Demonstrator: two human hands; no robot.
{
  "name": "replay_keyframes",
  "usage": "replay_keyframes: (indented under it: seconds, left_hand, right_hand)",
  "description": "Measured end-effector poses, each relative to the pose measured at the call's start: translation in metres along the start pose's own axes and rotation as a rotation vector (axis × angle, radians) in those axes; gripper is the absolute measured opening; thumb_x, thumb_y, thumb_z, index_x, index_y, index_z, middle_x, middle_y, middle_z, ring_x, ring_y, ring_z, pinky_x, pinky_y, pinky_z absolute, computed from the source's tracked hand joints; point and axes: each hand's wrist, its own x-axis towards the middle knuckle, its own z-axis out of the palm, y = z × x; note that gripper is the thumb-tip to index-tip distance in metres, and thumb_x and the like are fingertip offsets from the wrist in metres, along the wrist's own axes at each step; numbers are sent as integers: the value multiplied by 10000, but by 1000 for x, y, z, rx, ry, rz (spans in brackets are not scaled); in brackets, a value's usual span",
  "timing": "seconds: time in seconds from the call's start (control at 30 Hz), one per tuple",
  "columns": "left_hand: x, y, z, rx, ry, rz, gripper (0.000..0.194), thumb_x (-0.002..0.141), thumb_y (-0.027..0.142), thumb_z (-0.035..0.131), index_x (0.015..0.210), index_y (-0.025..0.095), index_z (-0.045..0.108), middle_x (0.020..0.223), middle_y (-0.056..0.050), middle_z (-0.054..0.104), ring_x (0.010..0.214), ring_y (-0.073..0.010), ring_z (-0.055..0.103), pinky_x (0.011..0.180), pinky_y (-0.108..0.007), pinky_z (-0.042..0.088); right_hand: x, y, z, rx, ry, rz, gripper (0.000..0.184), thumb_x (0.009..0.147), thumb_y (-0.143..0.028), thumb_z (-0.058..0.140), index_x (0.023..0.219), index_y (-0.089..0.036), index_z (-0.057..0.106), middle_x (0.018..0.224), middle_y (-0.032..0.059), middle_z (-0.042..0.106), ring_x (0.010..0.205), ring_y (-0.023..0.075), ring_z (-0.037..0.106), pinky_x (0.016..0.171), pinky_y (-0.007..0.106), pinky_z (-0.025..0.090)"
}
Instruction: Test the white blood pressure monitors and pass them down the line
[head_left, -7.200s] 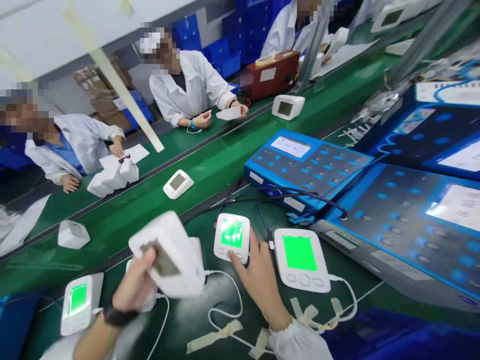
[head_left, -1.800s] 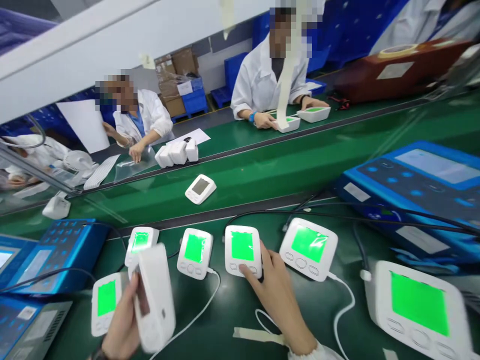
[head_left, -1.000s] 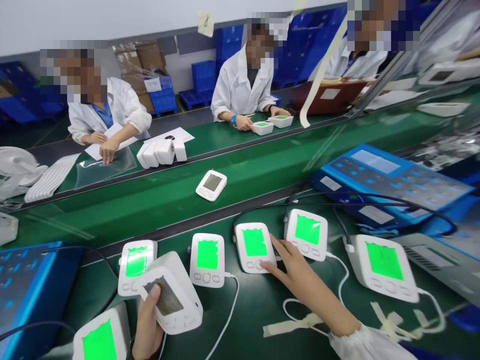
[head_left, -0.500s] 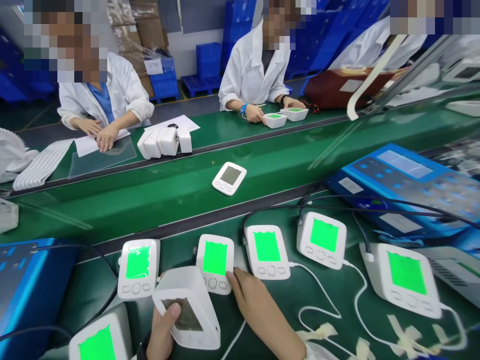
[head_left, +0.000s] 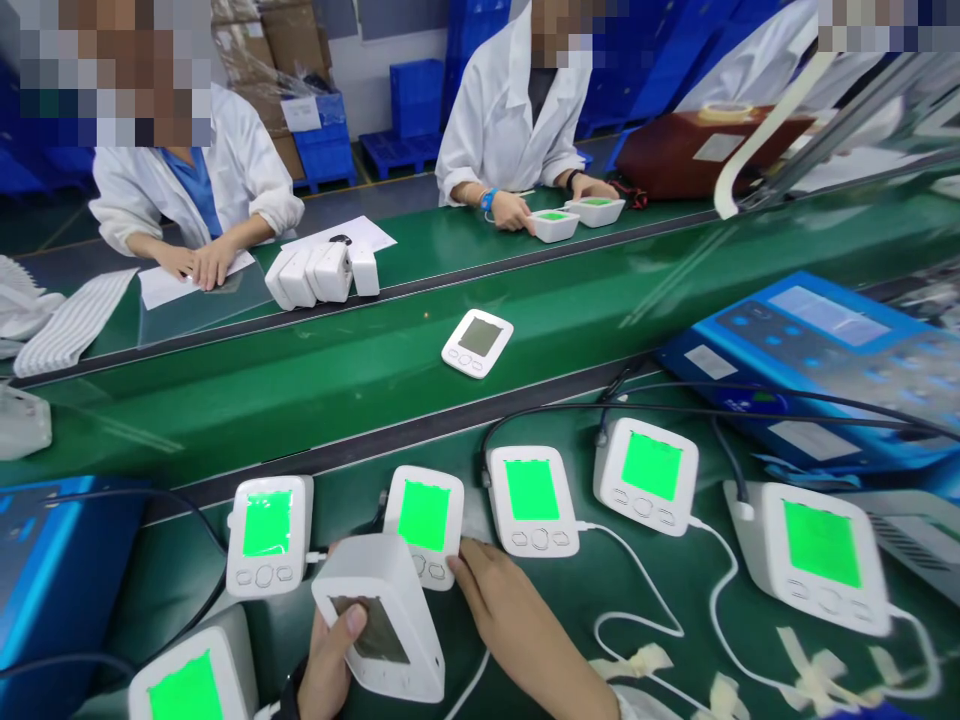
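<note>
Now | left hand [head_left: 328, 665]: fingers curled around a white monitor [head_left: 379, 575], lifted, dark recess showing | right hand [head_left: 517, 622]: fingers open, tips against the lower edge of a green-screen monitor [head_left: 424, 515], not gripping | both above a green workbench [head_left: 180, 545]

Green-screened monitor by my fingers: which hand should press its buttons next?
Right, probably: the right hand is empty, its fingers at the monitor's edge, while the left hand grips a white unit.
</note>
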Motion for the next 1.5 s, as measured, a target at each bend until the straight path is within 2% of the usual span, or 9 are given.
replay_keyframes:
  seconds: [0.5,0.73,0.83,0.9,1.1,1.2,1.3,1.4,1.5]
  left_hand:
    - [-1,4,4,-8,-24,-15,820,506,494,967,1228,192,721,957,-91,787,1115,-404,697,1026,-476,563]
    - [-3,11,15,72,-81,52,750,637,535,917,1272,196,705,1066,-106,773,1139,-376,681,1003,-458,568]
    - [-6,16,26,85,-90,74,737,697,539,888,1312,192,676,1125,-108,756,1148,-355,673,988,-430,565]
    - [-8,19,32,87,-78,72,751,712,548,879,1333,192,653,1154,-107,744,1151,-342,669,982,-415,562]
    - [-19,28,45,110,-18,95,718,745,525,863,1340,207,616,1128,-77,735,1048,-288,689,877,-346,576]
    - [-24,34,51,197,-59,100,682,737,465,881,1316,221,615,1044,-49,734,907,-249,696,753,-302,571]
    - [-29,40,58,245,-33,118,676,754,467,870,1325,241,589,1038,-39,731,898,-243,695,754,-304,570]
    - [-36,47,71,308,-124,181,654,813,498,821,1362,252,564,1188,-75,719,1036,-267,688,901,-345,558]
    - [-34,57,82,391,-308,256,551,1006,600,490,1412,240,589,1329,-132,672,1186,-311,631,1064,-438,475]
  right_hand:
    - [-1,-3,3,72,101,-44,450,1114,-464,304,915,-216,622,924,106,704,864,283,684,807,405,530]
    - [-11,-6,13,255,154,6,459,1079,-561,352,897,-231,614,917,82,697,851,276,667,770,396,519]
    - [-25,-9,1,380,45,-26,379,1093,-520,365,1136,-277,653,1114,59,696,1046,257,665,931,385,518]
    - [-33,-11,-7,445,-62,-13,334,1084,-512,414,1196,-309,654,1097,33,708,1016,238,678,909,357,530]
    - [-39,-11,-19,495,-157,-20,260,1043,-441,559,872,-256,626,850,-21,731,807,195,692,741,287,499]
    - [-37,-9,-18,441,-250,-58,246,1051,-384,548,854,-259,625,861,-30,752,824,197,716,746,279,496]
    - [-37,-6,-13,444,-218,-83,267,1049,-410,521,848,-264,618,865,-18,758,824,213,728,746,290,520]
    - [-36,-1,-8,359,-131,-35,293,1026,-498,499,1167,-290,651,1196,50,756,1090,285,716,907,372,560]
    - [-28,7,-4,331,-72,36,611,921,-529,626,1461,-276,496,1402,106,668,1261,346,645,997,444,562]
